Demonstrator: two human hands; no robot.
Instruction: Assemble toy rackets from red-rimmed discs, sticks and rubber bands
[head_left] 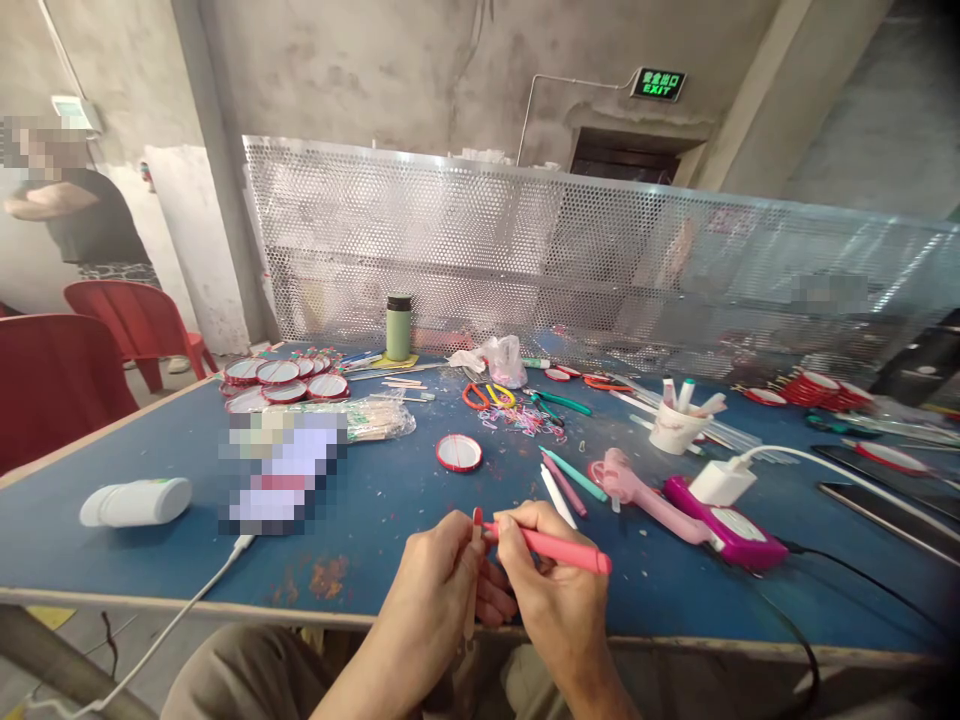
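Observation:
My left hand (435,575) is closed around a slim wooden craft stick (471,600), held upright at the table's front edge. The stick's top end is red. In my right hand (559,600) is a pinkish-red marker (566,550), gripped like a pen, its tip touching or very near the stick just below the red end. Beyond my hands lies a small round white disc with a red rim (459,453). Right of it rest a white marker (558,496), a dark pink marker (564,484) and a teal marker (576,474).
Left are a phone (289,470) on a cable, a white bottle (136,502) and stacked red-rimmed discs (279,372). Pliers (562,403) and small colourful clips (521,420) lie further back. Right stand a cup of markers (675,425) and a pink handheld fan (652,500). A person (90,215) stands far left.

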